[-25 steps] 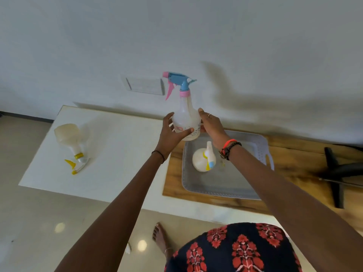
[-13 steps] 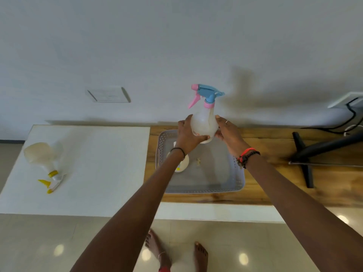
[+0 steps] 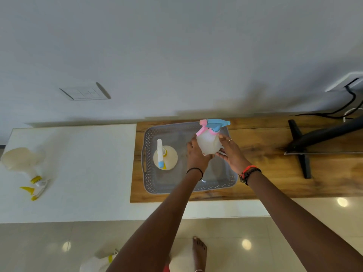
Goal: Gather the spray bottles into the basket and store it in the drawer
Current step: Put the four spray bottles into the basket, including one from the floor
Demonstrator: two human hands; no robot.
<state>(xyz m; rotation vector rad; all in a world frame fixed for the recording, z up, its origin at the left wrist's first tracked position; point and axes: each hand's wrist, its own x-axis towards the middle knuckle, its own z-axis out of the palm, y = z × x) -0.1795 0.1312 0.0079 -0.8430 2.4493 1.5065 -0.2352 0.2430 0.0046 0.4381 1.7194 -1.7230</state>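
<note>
A grey perforated basket (image 3: 149, 173) sits on the wooden counter. I hold a translucent spray bottle with a pink and blue trigger head (image 3: 208, 141) upright inside the basket's right half; my left hand (image 3: 196, 156) and my right hand (image 3: 229, 154) clasp its body from both sides. A second bottle with a white, blue and yellow head (image 3: 165, 157) stands in the basket's left half. On the white counter at far left lies a third bottle with a yellow trigger (image 3: 23, 167), on its side.
A black monitor stand (image 3: 300, 150) occupies the wooden counter (image 3: 265, 173) to the right, with cables at the wall. A switch plate (image 3: 84, 91) is on the wall. Another yellow-capped bottle (image 3: 98, 264) lies on the tiled floor near my foot.
Both hands have lowered the pink and blue bottle from above the basket down into its right half. The view has shifted so the basket sits more central.
</note>
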